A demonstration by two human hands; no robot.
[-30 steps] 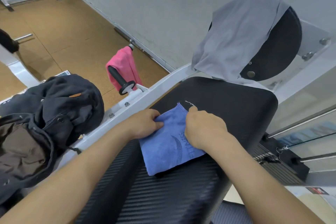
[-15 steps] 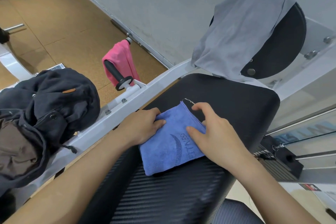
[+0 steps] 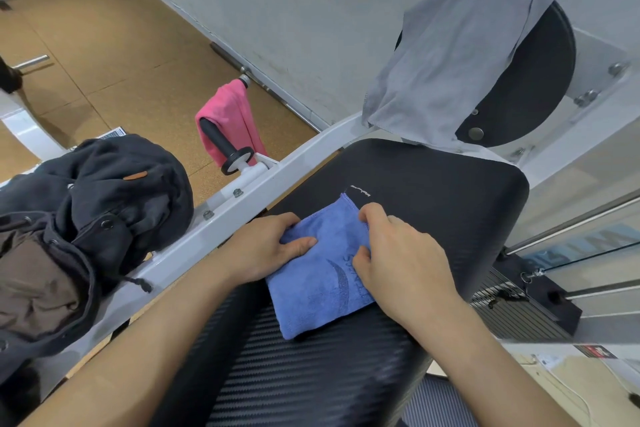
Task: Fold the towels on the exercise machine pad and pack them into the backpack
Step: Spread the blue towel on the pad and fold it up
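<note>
1. Of the person only the two arms show, each from the forearm to the fingertips.
2. The left hand is bare, broad across the back, with smooth skin.
3. The left forearm is bare along all of its visible length.
4. The right hand is bare too, and its knuckles make a low ridge.
5. The right forearm is likewise uncovered.
6. The nail of the left thumb seems cut short, though it is small and soft in this view.
</note>
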